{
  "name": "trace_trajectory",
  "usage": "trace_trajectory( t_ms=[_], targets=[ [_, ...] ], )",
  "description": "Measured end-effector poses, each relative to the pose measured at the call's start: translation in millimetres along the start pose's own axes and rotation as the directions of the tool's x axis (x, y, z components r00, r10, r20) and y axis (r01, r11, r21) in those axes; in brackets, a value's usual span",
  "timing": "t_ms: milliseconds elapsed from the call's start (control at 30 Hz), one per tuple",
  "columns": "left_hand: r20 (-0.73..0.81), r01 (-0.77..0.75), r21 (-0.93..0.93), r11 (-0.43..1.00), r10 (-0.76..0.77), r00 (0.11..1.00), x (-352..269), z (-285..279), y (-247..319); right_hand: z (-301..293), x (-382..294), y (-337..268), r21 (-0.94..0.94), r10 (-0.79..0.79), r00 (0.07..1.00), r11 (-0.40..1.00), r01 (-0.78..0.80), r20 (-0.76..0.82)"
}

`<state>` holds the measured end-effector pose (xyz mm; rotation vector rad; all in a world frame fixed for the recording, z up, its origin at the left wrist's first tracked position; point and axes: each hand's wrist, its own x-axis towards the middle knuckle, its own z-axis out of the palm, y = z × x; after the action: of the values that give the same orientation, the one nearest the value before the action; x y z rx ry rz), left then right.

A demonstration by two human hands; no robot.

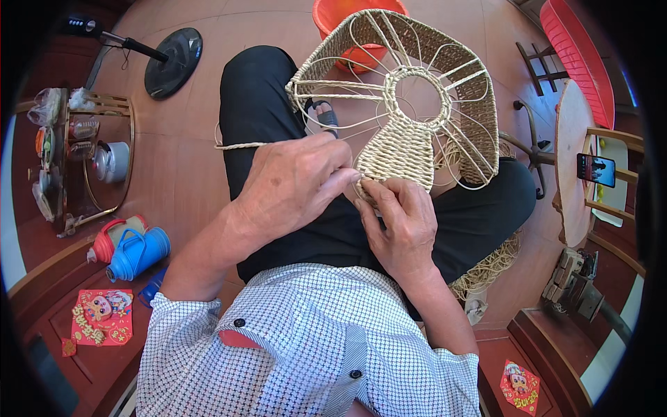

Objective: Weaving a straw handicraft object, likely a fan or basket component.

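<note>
Across my lap rests a partly woven basket frame (479, 117) of twisted straw cord over thin wire, with a round wrapped ring (445, 96) at its centre. One wedge-shaped panel (398, 151) between ring and near rim is closely woven; wire loops and paired cord spokes span the other gaps. My left hand (305, 169) pinches at the panel's left edge, and a straw cord (242, 146) trails out leftward from behind it. My right hand (401, 213) grips the panel's near edge, thumb and forefinger close to the left fingertips. The exact pinch point is mostly hidden by my fingers.
Beyond the frame sits an orange-red plastic tub (333, 15). Loose straw cord (490, 266) lies on the floor at right. A black round stand base (174, 62), blue thermos (140, 253) and shelf cart (65, 156) are left; a round board (573, 167) and phone (596, 170) are right.
</note>
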<state>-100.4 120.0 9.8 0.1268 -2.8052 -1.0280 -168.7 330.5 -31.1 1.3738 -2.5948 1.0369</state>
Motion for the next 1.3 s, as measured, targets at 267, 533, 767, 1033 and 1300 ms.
trace_trajectory(
  t_ms=[267, 533, 767, 1033, 1300],
  targets=[
    [0.053, 0.025, -0.024, 0.999, -0.024, 0.998, 1, 23, -6, 1, -1, 0, -0.004, 0.018, 1.000, 1.000, -0.018, 0.013],
    [0.013, -0.023, -0.123, 0.992, 0.024, 1.000, 1, 20, -7, 3, 0, 2, 0.009, 0.003, 1.000, 1.000, -0.002, -0.008],
    [0.026, -0.117, -0.116, 0.986, 0.121, 0.992, -8, 25, -12, 4, -3, 4, 0.011, -0.010, 0.999, 1.000, 0.011, -0.033],
    [0.016, -0.130, -0.139, 0.982, 0.134, 0.991, -13, 30, -17, 5, -7, 10, 0.037, -0.045, 0.994, 0.998, 0.049, -0.102],
    [0.044, -0.252, -0.013, 0.968, 0.252, 0.967, -4, 25, -16, 4, -5, 9, 0.026, -0.040, 0.994, 0.999, 0.043, -0.098]
  ],
)
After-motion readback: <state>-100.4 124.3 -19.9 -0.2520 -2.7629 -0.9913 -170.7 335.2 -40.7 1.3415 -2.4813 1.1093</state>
